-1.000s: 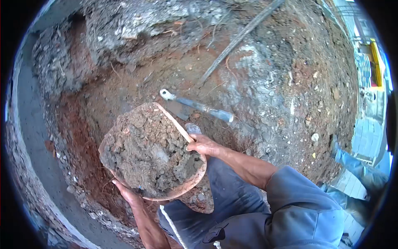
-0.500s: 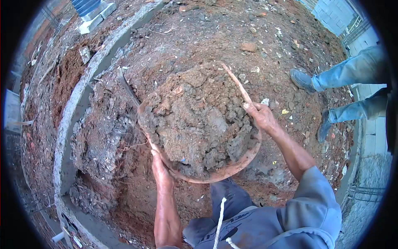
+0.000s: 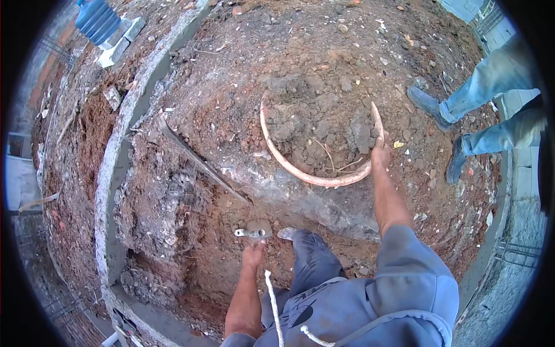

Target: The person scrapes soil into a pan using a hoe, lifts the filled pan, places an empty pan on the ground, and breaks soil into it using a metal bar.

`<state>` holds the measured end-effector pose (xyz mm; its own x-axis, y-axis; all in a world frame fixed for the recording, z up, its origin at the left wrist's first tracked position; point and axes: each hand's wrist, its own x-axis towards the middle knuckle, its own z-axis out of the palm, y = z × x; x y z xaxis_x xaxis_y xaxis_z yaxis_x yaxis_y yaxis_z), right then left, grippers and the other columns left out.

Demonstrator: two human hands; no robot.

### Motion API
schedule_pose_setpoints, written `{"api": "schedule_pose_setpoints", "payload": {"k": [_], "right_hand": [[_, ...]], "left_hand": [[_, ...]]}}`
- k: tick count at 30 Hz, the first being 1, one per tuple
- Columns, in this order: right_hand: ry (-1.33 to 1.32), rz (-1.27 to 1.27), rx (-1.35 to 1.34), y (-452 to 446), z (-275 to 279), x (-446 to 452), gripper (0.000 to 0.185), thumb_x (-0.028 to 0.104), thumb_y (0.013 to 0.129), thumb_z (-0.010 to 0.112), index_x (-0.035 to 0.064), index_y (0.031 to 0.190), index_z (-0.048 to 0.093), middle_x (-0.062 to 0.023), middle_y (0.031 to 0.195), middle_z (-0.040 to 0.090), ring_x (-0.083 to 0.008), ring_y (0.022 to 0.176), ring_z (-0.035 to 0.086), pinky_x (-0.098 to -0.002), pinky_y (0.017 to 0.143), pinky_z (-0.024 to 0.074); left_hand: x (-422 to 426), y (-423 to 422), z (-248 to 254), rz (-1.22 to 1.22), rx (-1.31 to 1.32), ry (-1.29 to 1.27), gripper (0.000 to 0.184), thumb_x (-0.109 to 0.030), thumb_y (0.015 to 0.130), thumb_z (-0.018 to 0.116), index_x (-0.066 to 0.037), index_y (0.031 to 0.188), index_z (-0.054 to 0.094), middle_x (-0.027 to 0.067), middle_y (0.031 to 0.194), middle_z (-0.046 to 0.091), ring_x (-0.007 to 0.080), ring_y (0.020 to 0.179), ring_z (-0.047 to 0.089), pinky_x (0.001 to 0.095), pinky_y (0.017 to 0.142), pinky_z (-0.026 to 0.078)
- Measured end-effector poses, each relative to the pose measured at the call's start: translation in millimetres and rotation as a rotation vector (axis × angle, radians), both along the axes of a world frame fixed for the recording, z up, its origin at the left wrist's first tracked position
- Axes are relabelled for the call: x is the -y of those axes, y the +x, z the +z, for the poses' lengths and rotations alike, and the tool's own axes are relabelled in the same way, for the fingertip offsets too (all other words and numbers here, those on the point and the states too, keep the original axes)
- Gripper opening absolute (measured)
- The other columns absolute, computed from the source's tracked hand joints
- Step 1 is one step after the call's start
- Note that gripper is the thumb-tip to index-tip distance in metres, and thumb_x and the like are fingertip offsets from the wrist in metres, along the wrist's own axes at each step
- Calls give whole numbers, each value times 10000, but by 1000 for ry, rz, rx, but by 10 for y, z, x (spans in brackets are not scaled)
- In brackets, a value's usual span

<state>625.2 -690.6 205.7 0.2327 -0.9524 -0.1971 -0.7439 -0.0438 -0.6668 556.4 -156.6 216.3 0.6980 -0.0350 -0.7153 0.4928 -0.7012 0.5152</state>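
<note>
"Orange-brown is what we notice first: the curved rim of the pan, with our right hand closed around its right side. And our left hand?"

"Lower down, apart from the pan, just beside a metal tool head. Its fingers look curled, but we cannot tell whether they grip anything."

"Where does the pan sit?"

"On the sloping ground ahead of us, beyond the trench edge, its rim's open-looking side facing away. Brown soil fills the curve; we cannot tell how much lies in the pan and how much on the ground."

"Further out, to the left, we see a dark, narrow bar slanting down towards the trench."

"Past that runs a concrete edge, and at the upper left a blue jug stands beside pale blocks."

"On our right we have another person's legs, in blue jeans and dark shoes, near the pan."
</note>
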Motion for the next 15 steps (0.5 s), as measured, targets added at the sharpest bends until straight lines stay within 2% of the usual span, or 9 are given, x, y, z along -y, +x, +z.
{"api": "schedule_pose_setpoints", "payload": {"k": [2,4,6,7,9,10,11,13,15], "right_hand": [[-70,45,-84,22,66,-145,646,450,899,481,-92,1251,503,-324,1285,485,-445,1214,456,-466,1038,347],[-248,87,-192,-23,127,-376,630,415,898,495,-77,1290,470,-316,1362,414,-439,1269,394,-471,1070,314],[-354,210,-143,-46,244,-613,621,386,892,517,-69,1309,447,-292,1414,353,-432,1305,341,-475,1087,292],[-412,270,-115,-78,332,-739,619,372,888,528,-64,1319,435,-280,1441,323,-428,1322,314,-476,1095,281],[-413,469,-306,-114,614,-1085,569,327,879,555,-69,1281,476,-252,1419,378,-400,1330,316,-473,1095,280],[-376,522,-282,-134,702,-1195,547,319,869,571,-70,1249,509,-249,1382,425,-393,1319,341,-463,1088,293],[-352,568,-248,-117,781,-1233,526,312,858,587,-70,1216,541,-245,1345,473,-386,1309,365,-453,1080,305],[-108,506,17,-46,788,-1245,418,290,838,597,-54,1073,634,-291,1058,632,-418,1079,577,-436,965,426],[-124,524,106,27,898,-1346,439,321,827,581,-36,1075,642,-272,1011,652,-386,1031,608,-434,937,441]], "left_hand": [[-936,-620,-598,197,5,223,336,-318,868,649,-26,1030,683,164,932,701,256,834,678,361,769,514],[-1485,-1022,-439,705,113,-77,285,-236,884,652,25,998,656,121,855,683,208,757,658,333,681,522],[-1767,-1184,19,904,48,-85,240,-179,900,638,45,983,620,71,794,634,160,698,619,295,606,516],[-1923,-1305,33,953,92,-61,231,-175,900,637,41,978,610,66,772,619,157,668,603,292,583,512],[-2147,-1486,3,1062,138,-59,228,-168,900,634,39,984,595,66,753,605,156,630,585,286,550,506],[-2193,-1501,-61,1118,139,-88,233,-166,900,633,43,994,589,70,755,607,159,621,585,284,538,505],[-2186,-1545,-163,1149,161,-162,227,-164,900,632,38,993,589,72,755,608,161,613,583,285,528,499],[-1938,-1389,-388,1178,169,-247,214,-157,898,629,29,995,588,74,757,614,162,609,583,289,516,493],[-1507,-1292,-346,1119,131,-274,209,-150,894,627,26,1002,595,73,761,622,157,603,584,290,518,493]]}}
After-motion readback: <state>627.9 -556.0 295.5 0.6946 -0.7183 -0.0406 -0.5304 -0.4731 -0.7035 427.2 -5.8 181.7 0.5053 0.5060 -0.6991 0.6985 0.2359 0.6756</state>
